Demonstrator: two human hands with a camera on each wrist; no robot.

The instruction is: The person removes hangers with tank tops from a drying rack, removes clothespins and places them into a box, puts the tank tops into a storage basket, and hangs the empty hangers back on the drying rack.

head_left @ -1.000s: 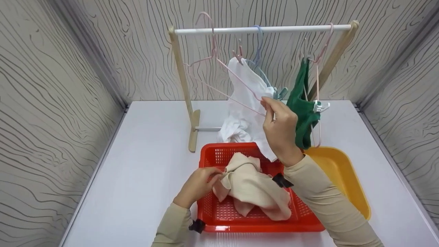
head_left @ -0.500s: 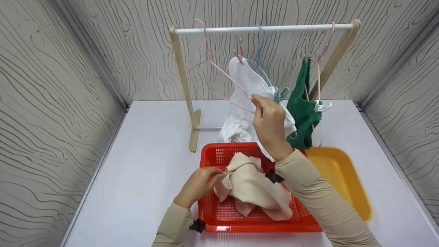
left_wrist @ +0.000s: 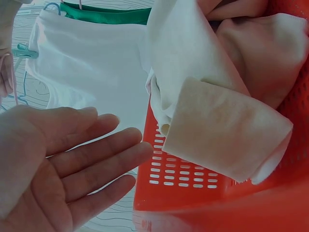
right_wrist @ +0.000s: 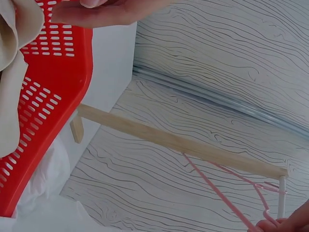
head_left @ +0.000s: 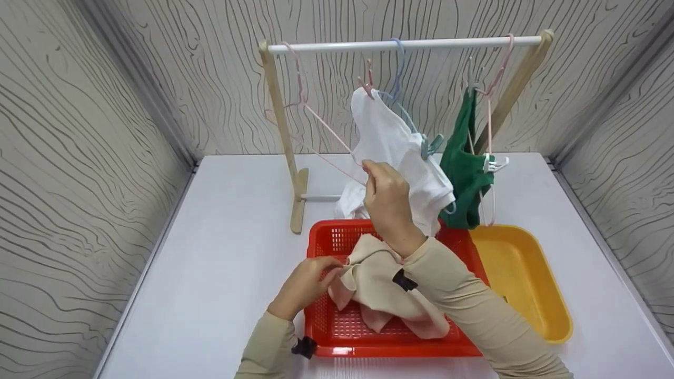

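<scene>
My right hand point(head_left: 388, 197) pinches the lower corner of a pink clothes hanger point(head_left: 327, 126), whose hook loops over the left end of the white rail point(head_left: 342, 47). In the right wrist view the fingertips hold the hanger's thin wire point(right_wrist: 219, 193). My left hand point(head_left: 303, 284) is over the left rim of the red basket point(head_left: 400, 349). The left wrist view shows its fingers point(left_wrist: 104, 166) nearly straight, beside a crumpled beige garment point(head_left: 389, 284) in the basket. Behind my right hand hangs a white garment point(head_left: 376, 123) on a blue hanger point(head_left: 397, 68), held by a green clip point(head_left: 430, 146).
A green garment point(head_left: 463, 173) hangs at the right of the rack from a pink hanger point(head_left: 495, 79), with a white clip point(head_left: 495, 164). A yellow tray point(head_left: 547, 300) stands right of the basket, partly behind my right sleeve. A wooden post point(head_left: 284, 137) supports the rail's left end.
My right hand has moved left and slightly down, still pinching the pink hanger. The hanger's hook slid left and came down onto the rail. The left hand stayed in place.
</scene>
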